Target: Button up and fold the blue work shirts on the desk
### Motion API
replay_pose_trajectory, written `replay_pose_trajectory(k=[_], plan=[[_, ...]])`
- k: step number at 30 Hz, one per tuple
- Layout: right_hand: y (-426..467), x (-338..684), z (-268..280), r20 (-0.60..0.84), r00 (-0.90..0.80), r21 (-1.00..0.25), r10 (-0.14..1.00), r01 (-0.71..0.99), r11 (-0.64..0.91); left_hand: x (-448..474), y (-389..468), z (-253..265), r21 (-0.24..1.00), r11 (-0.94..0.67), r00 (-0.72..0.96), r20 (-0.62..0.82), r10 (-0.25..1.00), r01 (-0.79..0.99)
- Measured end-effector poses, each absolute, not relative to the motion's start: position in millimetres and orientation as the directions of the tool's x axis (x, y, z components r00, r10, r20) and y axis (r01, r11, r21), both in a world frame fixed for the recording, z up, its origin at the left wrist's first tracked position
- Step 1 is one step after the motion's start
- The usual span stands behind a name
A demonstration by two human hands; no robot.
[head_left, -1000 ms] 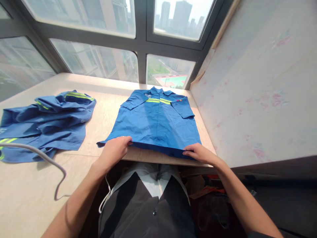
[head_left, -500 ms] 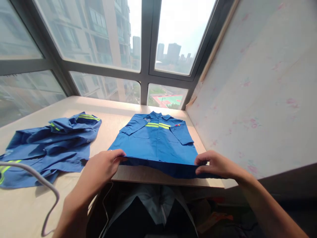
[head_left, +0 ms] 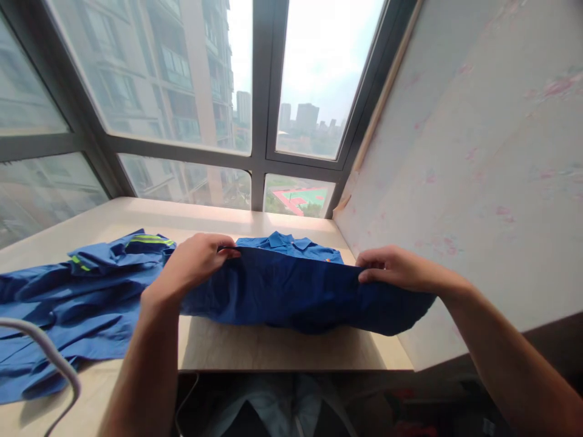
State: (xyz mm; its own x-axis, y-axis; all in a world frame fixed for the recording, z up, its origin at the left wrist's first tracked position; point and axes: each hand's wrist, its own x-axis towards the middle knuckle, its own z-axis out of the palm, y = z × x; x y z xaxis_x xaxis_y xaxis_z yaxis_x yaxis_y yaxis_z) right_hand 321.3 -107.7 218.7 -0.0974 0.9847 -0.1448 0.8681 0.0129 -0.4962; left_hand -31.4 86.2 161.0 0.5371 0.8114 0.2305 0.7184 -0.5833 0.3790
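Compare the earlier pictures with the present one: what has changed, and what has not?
The left hand and right hand have raised the near edge of the shirt off the table and toward the window, hiding most of the shirt's front. Neither let go. The other garment lies where it was.

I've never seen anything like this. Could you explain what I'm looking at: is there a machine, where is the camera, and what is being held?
There is no robot here, just a person's two bare hands. The camera is worn on the person's head and looks forward and down, so the forearms reach in from below. The left hand and the right hand each pinch the near edge of a blue shirt, holding it up off the pale tabletop. Its collar shows beyond that edge. To the left lies a rumpled blue garment with yellow-green stripes, and a grey cable curves in front of it. Behind are windows.
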Motion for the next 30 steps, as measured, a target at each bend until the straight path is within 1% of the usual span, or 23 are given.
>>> replay_pose_trajectory(k=[3, 6, 10, 12, 15, 19, 21, 24, 27, 30], plan=[[-58, 351, 199, -0.105, -0.045, -0.491, 0.993, 0.871, -0.013, 0, 134, 152, 0.299, -0.632, 0.607, 0.181, 0.774, 0.716], [-11, 376, 167, -0.115, -0.034, -0.491, 0.993, 0.871, -0.027, 21, 183, 130, 0.193, -0.683, 0.671, 0.132, 0.730, 0.704], [38, 394, 127, -0.124, -0.018, -0.365, 0.992, 0.931, -0.029, 32, 237, 93, 0.130, -0.770, 0.770, 0.064, 0.635, 0.625], [57, 403, 116, -0.132, -0.036, -0.332, 0.991, 0.943, -0.010, 35, 261, 80, 0.133, -0.797, 0.801, 0.041, 0.598, 0.588], [89, 426, 109, -0.120, -0.082, -0.368, 0.989, 0.929, 0.033, 43, 298, 69, 0.172, -0.815, 0.825, 0.028, 0.565, 0.553], [139, 469, 91, -0.106, -0.065, -0.407, 0.992, 0.913, 0.016, 72, 347, 56, 0.129, -0.825, 0.826, 0.059, 0.561, 0.551], [161, 487, 67, -0.106, -0.034, -0.402, 0.994, 0.916, -0.012, 91, 368, 42, 0.122, -0.816, 0.816, 0.068, 0.575, 0.565], [176, 503, 17, -0.119, 0.028, -0.393, 0.992, 0.917, -0.073, 118, 386, 9, 0.163, -0.774, 0.782, 0.021, 0.623, 0.612], [171, 508, -31, -0.157, 0.048, -0.394, 0.986, 0.913, -0.107, 131, 391, -26, 0.204, -0.737, 0.757, -0.041, 0.652, 0.645], [159, 515, -53, -0.148, 0.061, -0.420, 0.987, 0.900, -0.119, 129, 392, -47, 0.237, -0.728, 0.759, -0.071, 0.647, 0.643]])
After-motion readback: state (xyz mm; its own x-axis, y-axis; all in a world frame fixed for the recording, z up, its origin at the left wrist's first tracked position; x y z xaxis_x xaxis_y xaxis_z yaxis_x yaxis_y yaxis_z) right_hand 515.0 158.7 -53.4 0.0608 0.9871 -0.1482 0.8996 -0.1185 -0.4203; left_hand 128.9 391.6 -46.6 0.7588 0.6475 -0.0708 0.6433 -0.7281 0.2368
